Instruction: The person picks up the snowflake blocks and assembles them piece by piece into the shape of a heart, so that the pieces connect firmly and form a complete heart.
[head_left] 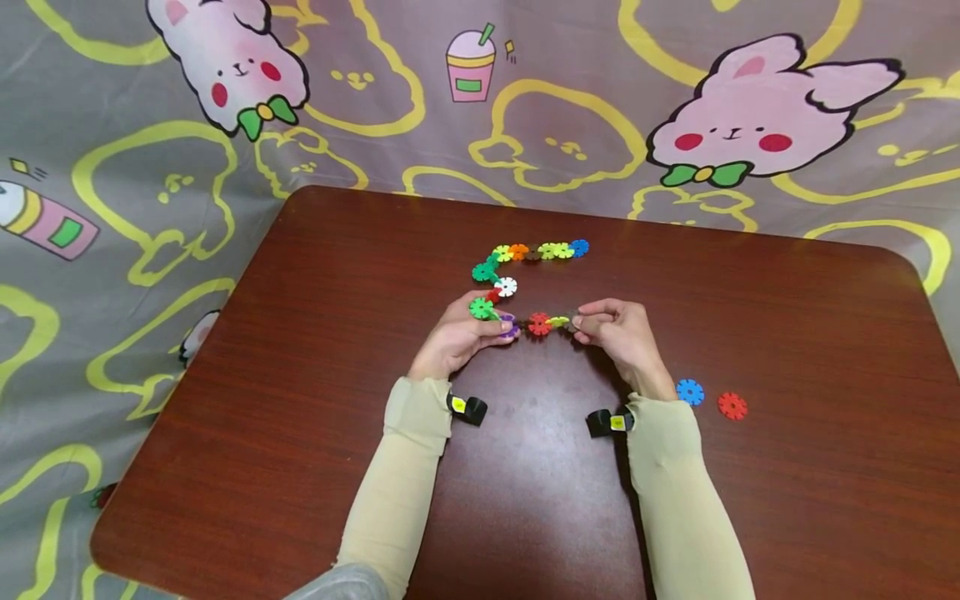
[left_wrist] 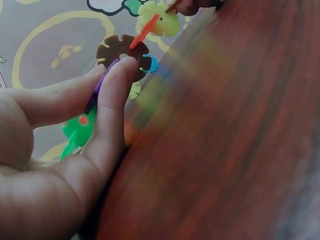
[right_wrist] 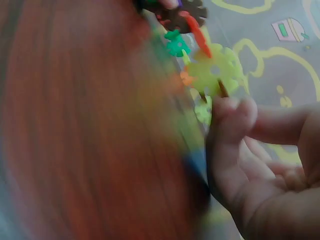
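A chain of interlocked notched plastic discs curves over the table between my hands. My left hand [head_left: 459,335] pinches the purple disc [left_wrist: 96,92] between thumb and finger, beside a brown disc [left_wrist: 119,50]. My right hand [head_left: 617,330] pinches a brown disc [right_wrist: 222,88], mostly covered by its fingertips, at the chain's near right end. That disc meets a yellow-green disc [right_wrist: 215,70], which joins a red disc [head_left: 539,324]. Past my left hand the chain runs through a green disc [head_left: 481,308], a white disc [head_left: 507,287] and several others to a blue disc [head_left: 579,248].
Right of my right wrist, a loose blue disc [head_left: 690,392] and a loose red disc [head_left: 732,406] lie on the brown table [head_left: 300,400]. A patterned cloth [head_left: 555,108] hangs behind the table and along its left side.
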